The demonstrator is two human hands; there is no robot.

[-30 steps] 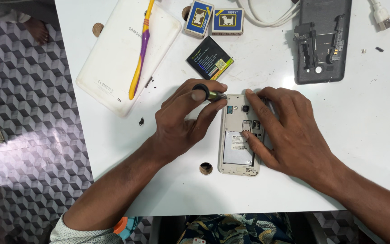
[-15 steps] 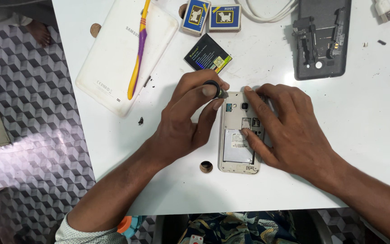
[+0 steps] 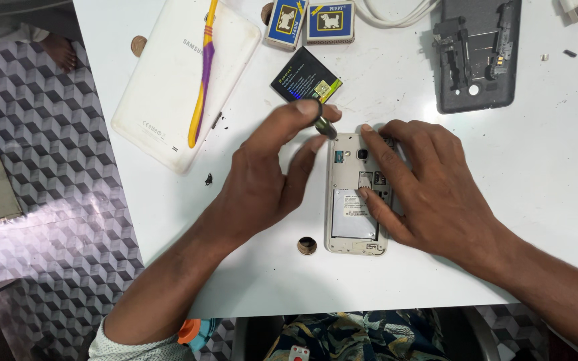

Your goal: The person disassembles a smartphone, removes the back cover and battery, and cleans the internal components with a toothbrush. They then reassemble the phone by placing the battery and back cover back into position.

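Observation:
An opened white phone (image 3: pixel 352 220) lies back-up on the white table (image 3: pixel 556 174), its battery bay bare. My left hand (image 3: pixel 269 180) pinches a small dark screwdriver (image 3: pixel 322 125) whose tip meets the phone's top left corner. My right hand (image 3: pixel 429 190) lies flat over the phone's right side, with the index finger at its top edge and the thumb pressed into its middle. A black phone battery (image 3: pixel 306 79) rests just beyond the screwdriver.
A white tablet (image 3: pixel 182 77) with a yellow and purple toothbrush (image 3: pixel 203 70) on it sits at the left. Two blue matchboxes (image 3: pixel 310 21) and a white cable (image 3: pixel 396 12) lie at the far edge. A grey phone frame (image 3: pixel 477 53) lies far right. A small dark round hole (image 3: pixel 307 245) in the table shows by the phone.
My left hand has shifted slightly, tilting the screwdriver onto the phone's top left corner. My right hand stays on the phone.

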